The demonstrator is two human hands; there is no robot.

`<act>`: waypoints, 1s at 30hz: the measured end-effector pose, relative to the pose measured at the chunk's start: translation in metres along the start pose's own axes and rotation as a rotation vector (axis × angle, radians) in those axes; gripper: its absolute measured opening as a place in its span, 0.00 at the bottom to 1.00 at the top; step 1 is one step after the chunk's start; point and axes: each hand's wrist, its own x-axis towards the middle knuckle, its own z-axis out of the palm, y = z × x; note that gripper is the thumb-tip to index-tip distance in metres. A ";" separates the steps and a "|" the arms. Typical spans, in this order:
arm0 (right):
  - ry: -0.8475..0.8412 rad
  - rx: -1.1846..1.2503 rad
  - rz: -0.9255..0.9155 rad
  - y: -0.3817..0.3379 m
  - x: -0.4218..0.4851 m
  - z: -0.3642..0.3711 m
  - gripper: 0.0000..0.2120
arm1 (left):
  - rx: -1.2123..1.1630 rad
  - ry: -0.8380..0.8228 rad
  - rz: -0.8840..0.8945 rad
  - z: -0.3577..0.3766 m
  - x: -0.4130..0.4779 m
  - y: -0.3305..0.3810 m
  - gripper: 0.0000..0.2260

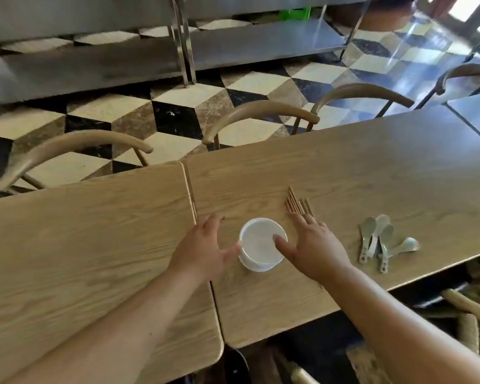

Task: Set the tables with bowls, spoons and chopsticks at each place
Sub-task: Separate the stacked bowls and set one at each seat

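A stack of white bowls (258,246) stands on the right wooden table (358,167), near the seam with the left table (81,245). My left hand (205,245) lies left of the stack with straight fingers, its thumb touching the bowls' side. On the other side, my right hand (311,242) is spread flat, the thumb lying over the top bowl's rim. A bundle of wooden chopsticks (298,202) lies just beyond my right fingertips. Several pale green spoons (380,241) lie in a loose pile to the right.
Three curved wooden chair backs (261,115) line the far side of the tables. Beyond them are a checkered floor and steel shelving (183,45). More chairs (468,303) sit under the near right edge. Another table (477,112) adjoins at far right.
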 end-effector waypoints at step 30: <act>-0.389 0.863 0.565 0.003 0.051 0.058 0.17 | -0.950 -0.379 -0.550 0.082 0.032 0.012 0.21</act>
